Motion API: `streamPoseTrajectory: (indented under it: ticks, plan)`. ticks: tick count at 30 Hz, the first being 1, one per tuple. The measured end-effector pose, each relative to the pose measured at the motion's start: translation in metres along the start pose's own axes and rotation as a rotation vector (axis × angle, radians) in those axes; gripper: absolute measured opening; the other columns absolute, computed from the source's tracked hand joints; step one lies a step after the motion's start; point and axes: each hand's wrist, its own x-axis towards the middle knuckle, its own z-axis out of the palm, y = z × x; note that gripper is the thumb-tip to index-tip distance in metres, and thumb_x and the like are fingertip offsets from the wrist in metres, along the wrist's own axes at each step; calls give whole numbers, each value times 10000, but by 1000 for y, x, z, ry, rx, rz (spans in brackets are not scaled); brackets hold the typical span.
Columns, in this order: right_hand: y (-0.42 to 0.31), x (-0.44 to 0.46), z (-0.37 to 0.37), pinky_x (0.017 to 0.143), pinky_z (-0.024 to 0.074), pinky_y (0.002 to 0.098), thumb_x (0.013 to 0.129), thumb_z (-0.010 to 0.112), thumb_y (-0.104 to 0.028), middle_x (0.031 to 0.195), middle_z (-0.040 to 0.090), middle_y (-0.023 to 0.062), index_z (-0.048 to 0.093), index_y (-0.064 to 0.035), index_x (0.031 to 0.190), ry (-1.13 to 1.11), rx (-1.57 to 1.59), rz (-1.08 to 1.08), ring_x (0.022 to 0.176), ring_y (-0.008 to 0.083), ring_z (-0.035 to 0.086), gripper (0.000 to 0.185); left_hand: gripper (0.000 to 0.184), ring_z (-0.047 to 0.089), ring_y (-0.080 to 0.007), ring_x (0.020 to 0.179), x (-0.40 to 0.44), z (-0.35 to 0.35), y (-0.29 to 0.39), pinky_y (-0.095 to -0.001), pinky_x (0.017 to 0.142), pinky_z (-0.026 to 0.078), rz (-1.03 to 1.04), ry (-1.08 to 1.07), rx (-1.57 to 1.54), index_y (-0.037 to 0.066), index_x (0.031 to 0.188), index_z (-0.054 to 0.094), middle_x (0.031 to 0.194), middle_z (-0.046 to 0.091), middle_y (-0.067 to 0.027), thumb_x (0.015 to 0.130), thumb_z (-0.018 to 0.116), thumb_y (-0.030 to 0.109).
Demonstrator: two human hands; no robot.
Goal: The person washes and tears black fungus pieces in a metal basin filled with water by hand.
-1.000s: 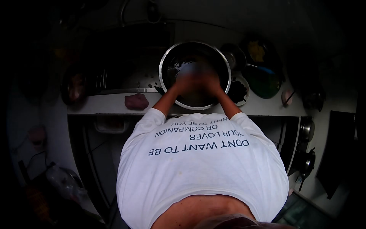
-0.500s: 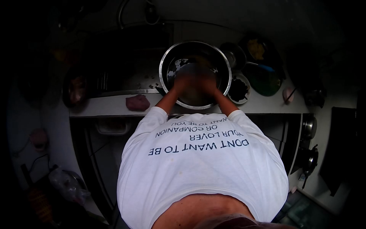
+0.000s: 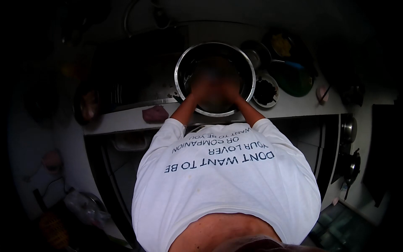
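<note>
Reaching down into a wide metal basin, both forearms angle over its near rim, and the hands are deep in shadow! Left hand, right hand, close together near the middle of the bowl, and it's a dark blur down there: I can't tell whether either one is open or closed, or what they may be gripping. The basin itself sits on the pale counter, squarely in front of the person in a white shirt, lettering upside down from up here.

Just beside the basin on the right, a small pale bowl with dark contents. Behind that, a dark round pan, and close by, something with a blue handle above a green rounded surface. Yellow pieces lie further back. Over to the left, a crumpled pinkish cloth rests near the counter's front edge, close to the left forearm. Way out right, below counter height, a shiny pot by the wall!
</note>
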Motion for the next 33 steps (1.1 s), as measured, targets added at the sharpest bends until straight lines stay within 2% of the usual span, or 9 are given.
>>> streamPoseTrajectory:
  ticks: [3, 13, 14, 15, 17, 23, 25, 32, 33]
  plan:
    - [-71, 21, -53, 687, 449, 328, 695, 629, -220, 868, 580, 100, 586, -60, 862, 55, 314, 232, 770, 214, 568, 235, 680, 509, -245, 942, -3, -2, -4, -355, 789, 416, -309, 153, -760, -2, 1127, 416, 1098, 487, -163, 750, 482, 560]
    - [-48, 30, -78, 655, 440, 253, 695, 617, -79, 751, 566, 64, 528, -21, 835, -8, 760, 439, 764, 124, 540, 176, 622, 469, -320, 999, -19, 36, 31, -426, 910, 360, -115, 150, -926, -68, 1071, 411, 1055, 475, -215, 796, 459, 488]
    - [-42, 30, -71, 542, 463, 233, 725, 586, -66, 739, 560, 69, 516, -20, 858, 55, 965, 456, 662, 122, 554, 157, 594, 468, -320, 1000, -21, 39, 33, -426, 909, 361, -91, 129, -929, -63, 1067, 417, 1053, 475, -215, 805, 454, 469]
    - [-34, 30, -64, 552, 470, 234, 732, 579, -60, 756, 558, 70, 510, -22, 873, 57, 875, 308, 671, 127, 556, 161, 566, 468, -321, 1001, -21, 41, 35, -426, 907, 363, -67, 107, -931, -58, 1062, 424, 1052, 475, -214, 815, 449, 451]
    - [-25, 31, -60, 573, 482, 239, 746, 565, -54, 786, 552, 72, 500, -25, 899, 56, 780, 131, 684, 136, 559, 169, 509, 470, -310, 1004, -14, 43, 29, -409, 899, 376, 261, 133, 36, -47, 1067, 428, 1062, 474, -216, 838, 426, 408]
    - [-46, 33, -107, 634, 496, 263, 787, 535, -89, 833, 543, 86, 495, -12, 941, -102, 1501, 671, 757, 169, 561, 177, 487, 476, -273, 1013, -13, 76, 47, -372, 872, 394, 83, 431, -710, -33, 1087, 427, 1086, 479, -191, 854, 401, 394]
    - [-51, 32, -114, 661, 493, 271, 777, 570, -116, 860, 541, 93, 479, -8, 971, -121, 1307, 534, 766, 169, 560, 240, 475, 478, -259, 1017, -11, 85, 50, -363, 855, 399, 91, 465, -675, -20, 1095, 429, 1089, 485, -172, 855, 403, 390]
    - [-19, 33, -96, 623, 515, 273, 796, 522, -63, 904, 554, 129, 491, 15, 956, -173, 1196, 229, 789, 193, 572, 181, 528, 476, -239, 1024, -7, 101, 67, -328, 855, 389, 95, 373, 760, -6, 1125, 417, 1135, 470, -152, 844, 404, 442]
    - [-17, 32, -93, 615, 519, 273, 803, 506, -54, 903, 556, 134, 494, 19, 952, -168, 1227, 296, 781, 196, 576, 167, 535, 469, -241, 1032, -6, 100, 59, -330, 860, 386, 136, 404, 524, -7, 1136, 408, 1143, 462, -155, 844, 405, 442]
